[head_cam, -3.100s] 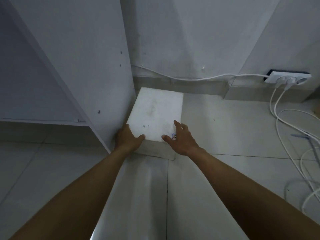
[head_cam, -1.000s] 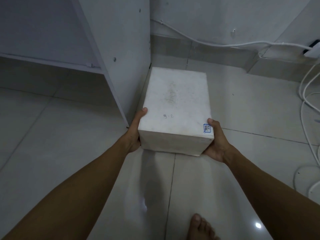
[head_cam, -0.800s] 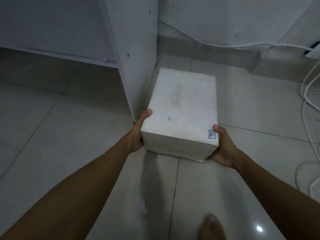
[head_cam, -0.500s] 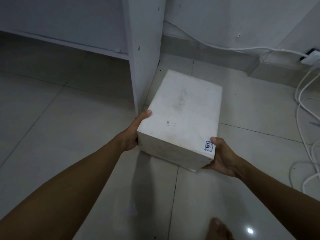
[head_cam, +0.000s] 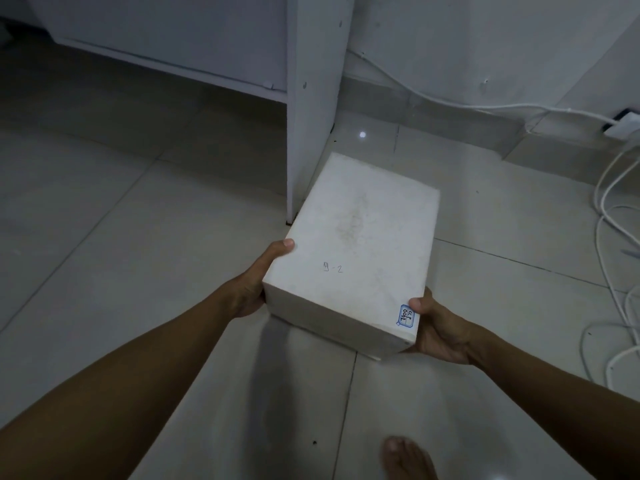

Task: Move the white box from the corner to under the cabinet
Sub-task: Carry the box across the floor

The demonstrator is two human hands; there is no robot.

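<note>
I hold the white box (head_cam: 356,251) off the tiled floor, a little right of and in front of the cabinet's side panel (head_cam: 311,109). "9-2" is written on its lid, and a small blue-edged label sits at the near right corner. My left hand (head_cam: 258,282) grips the box's near left side, thumb on the top edge. My right hand (head_cam: 436,327) grips the near right corner from below and the side. The box is turned with its far end toward the right. The open space under the cabinet (head_cam: 145,109) lies to the left.
White cables (head_cam: 613,216) run along the wall and loop on the floor at the right, leading to a power strip (head_cam: 623,124). A bare foot (head_cam: 408,459) stands at the bottom edge. Glossy floor tiles stretch to the left in front of the cabinet.
The box has been lifted out of the corner beside the cabinet and drawn back toward me. Over the last second it has rotated clockwise and the view has shifted left.
</note>
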